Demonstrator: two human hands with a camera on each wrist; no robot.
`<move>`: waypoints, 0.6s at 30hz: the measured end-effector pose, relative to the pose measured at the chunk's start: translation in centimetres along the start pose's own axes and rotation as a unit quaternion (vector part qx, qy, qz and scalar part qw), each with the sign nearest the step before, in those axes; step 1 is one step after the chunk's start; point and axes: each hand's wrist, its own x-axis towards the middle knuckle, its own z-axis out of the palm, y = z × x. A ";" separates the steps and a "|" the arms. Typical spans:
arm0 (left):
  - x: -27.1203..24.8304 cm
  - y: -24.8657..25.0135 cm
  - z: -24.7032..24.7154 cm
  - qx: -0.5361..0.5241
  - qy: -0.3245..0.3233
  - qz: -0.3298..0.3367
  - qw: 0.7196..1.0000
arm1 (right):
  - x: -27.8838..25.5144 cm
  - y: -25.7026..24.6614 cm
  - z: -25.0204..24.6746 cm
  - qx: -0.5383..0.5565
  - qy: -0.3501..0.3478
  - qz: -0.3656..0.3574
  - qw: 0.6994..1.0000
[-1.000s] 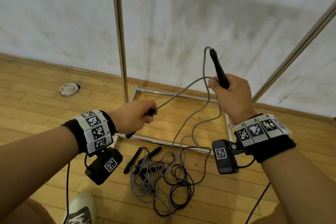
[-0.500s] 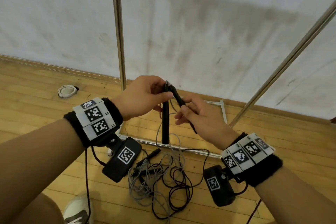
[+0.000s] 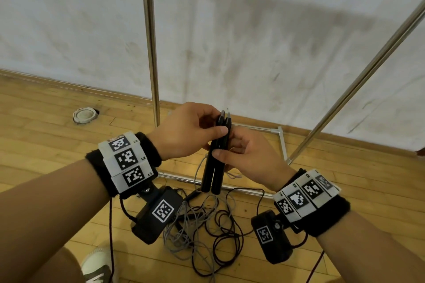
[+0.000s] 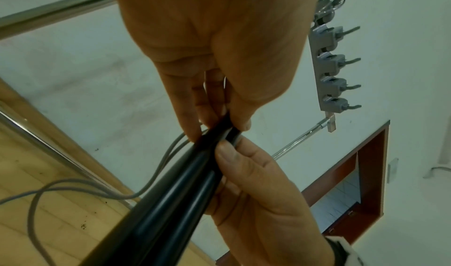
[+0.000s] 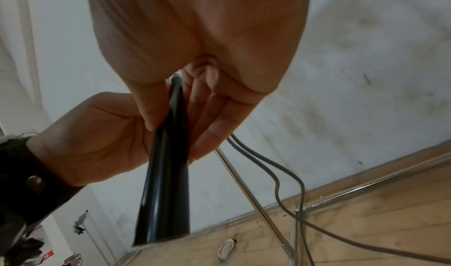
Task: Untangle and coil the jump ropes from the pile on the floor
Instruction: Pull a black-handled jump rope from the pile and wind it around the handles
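Two black jump-rope handles (image 3: 216, 158) stand upright, side by side, in front of my chest. My left hand (image 3: 220, 130) pinches them near the top, thumb across the front. Just below, my right hand (image 3: 224, 151) pinches the same pair between thumb and fingers. Both grips also show in the left wrist view on the handles (image 4: 171, 193) and in the right wrist view on the handles (image 5: 168, 173). Their grey rope (image 5: 275, 173) hangs down to the tangled pile (image 3: 202, 225) of grey and black rope on the wooden floor, where another black handle (image 3: 194, 193) lies.
A metal rack surrounds the pile: an upright pole (image 3: 150, 53), a slanted pole (image 3: 358, 80) and base bars (image 3: 253, 127) on the floor. A white round cap (image 3: 84, 115) lies at the left by the wall. My shoe (image 3: 99, 264) is near the pile.
My hands, apart a second ago with one handle each, have come together. The two handles now lie parallel, held by both hands.
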 end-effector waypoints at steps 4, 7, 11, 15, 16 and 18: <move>-0.3 0.2 0.2 0.031 -0.012 0.015 0.999 | 0.1 0.2 0.1 0.012 -0.012 0.012 1.000; -0.4 0.3 0.1 0.030 -0.018 0.020 0.999 | 0.1 0.2 0.0 -0.006 -0.006 0.007 1.000; -0.1 0.2 -0.5 0.006 -0.034 -0.005 0.999 | 0.5 -0.5 -1.0 -0.007 0.046 -0.031 0.998; -0.4 -0.2 -0.6 0.039 -0.123 -0.037 0.991 | 1.2 -1.6 -2.2 0.062 0.127 -0.070 0.987; -0.6 -0.2 -0.3 0.050 -0.152 -0.041 0.986 | 1.3 -1.8 -2.3 0.076 0.145 -0.079 0.983; -0.8 -0.3 0.5 0.035 -0.179 -0.042 0.982 | 1.4 -2.1 -2.4 0.089 0.166 -0.094 0.978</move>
